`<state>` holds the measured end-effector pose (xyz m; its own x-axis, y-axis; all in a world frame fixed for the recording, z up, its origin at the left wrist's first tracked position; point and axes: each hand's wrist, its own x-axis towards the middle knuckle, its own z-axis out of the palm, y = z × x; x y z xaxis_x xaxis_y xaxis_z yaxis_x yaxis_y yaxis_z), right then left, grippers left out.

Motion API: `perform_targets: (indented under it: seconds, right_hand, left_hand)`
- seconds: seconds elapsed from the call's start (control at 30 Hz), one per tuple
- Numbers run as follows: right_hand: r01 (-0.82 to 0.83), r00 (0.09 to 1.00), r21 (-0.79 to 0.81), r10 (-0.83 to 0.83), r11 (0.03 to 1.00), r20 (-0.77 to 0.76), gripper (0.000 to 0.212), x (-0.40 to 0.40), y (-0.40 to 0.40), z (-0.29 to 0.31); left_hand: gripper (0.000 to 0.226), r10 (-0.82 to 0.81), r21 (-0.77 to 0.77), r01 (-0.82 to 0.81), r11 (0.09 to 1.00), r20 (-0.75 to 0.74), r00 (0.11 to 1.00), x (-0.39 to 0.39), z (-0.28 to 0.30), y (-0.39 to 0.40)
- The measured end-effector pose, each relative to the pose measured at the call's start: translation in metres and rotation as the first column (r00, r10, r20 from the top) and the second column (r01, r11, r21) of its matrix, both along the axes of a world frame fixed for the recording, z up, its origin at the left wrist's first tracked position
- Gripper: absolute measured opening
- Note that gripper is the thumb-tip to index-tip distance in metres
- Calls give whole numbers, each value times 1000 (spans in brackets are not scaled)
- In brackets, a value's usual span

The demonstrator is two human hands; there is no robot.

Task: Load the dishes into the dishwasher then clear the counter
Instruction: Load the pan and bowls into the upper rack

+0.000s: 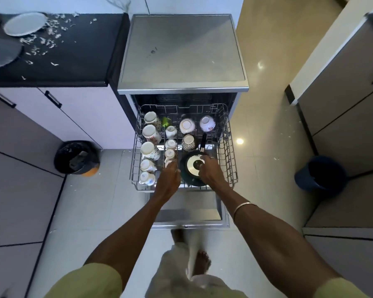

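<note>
The dishwasher's upper rack (232,147) is pulled out and holds several cups, mugs and bowls, all turned over. A dark pan (192,168) with a black handle lies upside down at the rack's front right. My right hand (210,171) rests on the pan's base, fingers curled over its right edge. My left hand (168,181) reaches into the rack's middle row and holds a small white cup (168,163) at the front. On the black counter (73,50) at the upper left lie a white plate (25,23) and a grey plate (2,53).
White scraps (43,41) litter the counter around the plates. A black bin (77,158) stands on the floor left of the dishwasher, a blue bucket (320,173) on the right. The open dishwasher door (190,214) lies in front of my feet.
</note>
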<state>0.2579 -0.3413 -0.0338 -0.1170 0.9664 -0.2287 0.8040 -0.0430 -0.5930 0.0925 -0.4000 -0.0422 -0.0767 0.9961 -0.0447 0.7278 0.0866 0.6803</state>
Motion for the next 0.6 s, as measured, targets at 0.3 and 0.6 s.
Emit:
perform_targets:
  seconds: [0.3, 0.6]
  right_hand:
    - [20, 999, 44, -19, 999, -32, 38, -18, -47, -21]
    - [3, 1000, 169, -5, 986, 9, 30, -45, -62, -116]
  left_hand:
    - [26, -34, 102, 38, 994, -39, 999, -15, -24, -35]
    - [30, -109, 98, 115, 988, -70, 992, -49, -123, -46]
